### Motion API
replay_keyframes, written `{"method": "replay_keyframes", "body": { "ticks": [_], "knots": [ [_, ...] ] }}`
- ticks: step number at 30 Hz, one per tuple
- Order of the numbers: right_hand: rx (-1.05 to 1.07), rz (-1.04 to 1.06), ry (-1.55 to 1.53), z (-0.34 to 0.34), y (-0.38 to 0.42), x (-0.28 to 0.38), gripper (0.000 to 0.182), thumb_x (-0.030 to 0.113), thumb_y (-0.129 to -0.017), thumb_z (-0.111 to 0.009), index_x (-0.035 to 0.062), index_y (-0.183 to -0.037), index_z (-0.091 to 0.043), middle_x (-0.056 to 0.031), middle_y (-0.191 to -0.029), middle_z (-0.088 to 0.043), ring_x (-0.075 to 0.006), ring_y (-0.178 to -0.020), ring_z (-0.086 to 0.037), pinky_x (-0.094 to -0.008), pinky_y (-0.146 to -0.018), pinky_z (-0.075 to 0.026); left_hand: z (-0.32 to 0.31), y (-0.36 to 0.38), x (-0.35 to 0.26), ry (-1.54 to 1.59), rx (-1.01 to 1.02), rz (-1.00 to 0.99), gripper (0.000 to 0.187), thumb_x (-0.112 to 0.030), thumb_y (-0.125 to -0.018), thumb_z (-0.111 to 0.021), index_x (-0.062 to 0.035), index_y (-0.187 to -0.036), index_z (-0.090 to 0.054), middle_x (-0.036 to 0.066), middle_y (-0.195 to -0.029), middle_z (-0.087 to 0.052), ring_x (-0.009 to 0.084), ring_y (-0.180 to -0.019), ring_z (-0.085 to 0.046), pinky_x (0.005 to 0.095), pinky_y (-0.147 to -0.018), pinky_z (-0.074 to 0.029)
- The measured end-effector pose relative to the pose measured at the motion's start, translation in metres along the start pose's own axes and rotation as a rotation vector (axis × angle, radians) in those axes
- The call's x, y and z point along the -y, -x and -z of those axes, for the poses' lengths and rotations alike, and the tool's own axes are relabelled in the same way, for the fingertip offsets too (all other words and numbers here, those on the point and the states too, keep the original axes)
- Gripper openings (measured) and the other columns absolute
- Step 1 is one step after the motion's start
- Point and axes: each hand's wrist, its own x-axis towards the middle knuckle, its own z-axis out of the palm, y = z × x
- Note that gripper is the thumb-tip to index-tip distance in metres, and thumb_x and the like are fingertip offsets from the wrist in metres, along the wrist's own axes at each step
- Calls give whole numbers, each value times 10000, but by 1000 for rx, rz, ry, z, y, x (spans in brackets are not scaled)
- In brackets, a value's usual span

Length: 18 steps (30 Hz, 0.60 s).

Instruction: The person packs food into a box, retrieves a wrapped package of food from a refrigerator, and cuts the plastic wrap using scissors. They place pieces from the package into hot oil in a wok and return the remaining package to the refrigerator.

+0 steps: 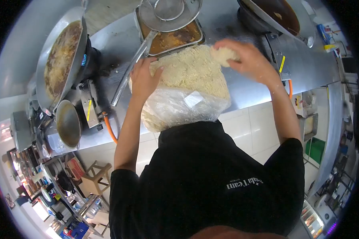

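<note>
A large clear plastic bag [167, 105] lies at the front edge of the steel counter. Pale yellow, crumbly-looking food [187, 67] fills it; its exact kind I cannot make out. My left hand [144, 77] rests on the left side of the bag with the fingers apart. Right of the bag, my right hand [247, 59] is closed round a pale yellow clump [224, 55] of similar look, held above the counter. Behind the bag sits a metal tray [175, 51] with brown crumbs and oil, and a long-handled strainer [163, 26] lies across it.
At left a wok [77, 51] of bubbling oil stands on a burner, with a metal bowl [69, 123] in front of it. Another wok [263, 18] with dark oil and a thermometer [309, 41] is at upper right. Orange hoses [109, 128] hang off the front edge.
</note>
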Motion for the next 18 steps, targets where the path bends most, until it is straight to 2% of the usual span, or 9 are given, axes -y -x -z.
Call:
{"method": "replay_keyframes", "body": {
  "ticks": [3,5,6,7,10,12,13,16,18],
  "knots": [
    [156,-32,198,-1,-20,25,480,-44,-762,-524,123,-1211,-565,-143,-1108,-642,-305,-914,-652,-372,-823,-512,15,23,16,40,85,-74,296,-330,-815,-702,-136,-1037,-679,98,-1067,-648,287,-1053,-589,486,-974,-344],
    [297,-189,47,24,-58,65,484,-31,-760,-530,112,-1221,-561,-136,-1134,-636,-319,-1030,-611,-401,-913,-468,26,44,16,20,199,-87,265,-340,-833,-688,-120,-980,-698,89,-1027,-672,274,-1036,-604,494,-995,-329],
    [307,-155,30,26,-77,75,482,-25,-759,-532,104,-1223,-559,-135,-1145,-633,-323,-1066,-598,-407,-942,-452,31,54,11,2,267,-70,278,-354,-841,-681,-103,-960,-704,88,-1027,-681,265,-1039,-608,502,-1012,-319],
    [318,-121,12,28,-96,85,481,-19,-757,-534,96,-1224,-557,-134,-1156,-631,-326,-1103,-584,-413,-971,-436,30,63,13,10,223,-110,255,-343,-845,-676,-117,-962,-701,73,-1024,-677,252,-1041,-602,507,-1006,-316],
    [194,235,88,21,-162,105,474,-4,-750,-539,65,-1219,-551,-139,-1178,-627,-329,-1131,-571,-407,-998,-416,28,85,17,66,88,-170,254,-344,-836,-682,-121,-957,-691,53,-1004,-670,237,-1030,-593,526,-1013,-295],
    [168,382,107,16,-220,138,478,2,-741,-548,49,-1217,-549,-142,-1184,-626,-331,-1131,-572,-403,-998,-418,25,95,23,83,170,-132,258,-344,-846,-671,-128,-987,-686,53,-1067,-654,241,-1121,-553,510,-1045,-267],
    [91,497,50,7,-249,152,440,5,-735,-566,51,-1173,-571,-146,-1145,-633,-312,-1081,-592,-392,-949,-445,23,100,25,87,156,-125,249,-335,-846,-669,-129,-984,-685,54,-1058,-651,242,-1124,-547,508,-1054,-262],
    [200,226,-120,-21,-322,224,215,132,-868,-602,32,-1047,-666,-140,-1008,-675,-214,-858,-639,-314,-801,-522,18,112,29,142,115,-111,227,-313,-846,-666,-133,-982,-683,58,-1041,-644,245,-1126,-535,513,-1062,-257],
    [135,638,-58,-81,-389,211,393,20,-729,-590,57,-1120,-592,-139,-1063,-643,-289,-975,-615,-380,-872,-468,18,119,31,170,98,-106,213,-301,-844,-667,-136,-978,-683,59,-1031,-638,247,-1122,-533,521,-1055,-262]
  ]
}}
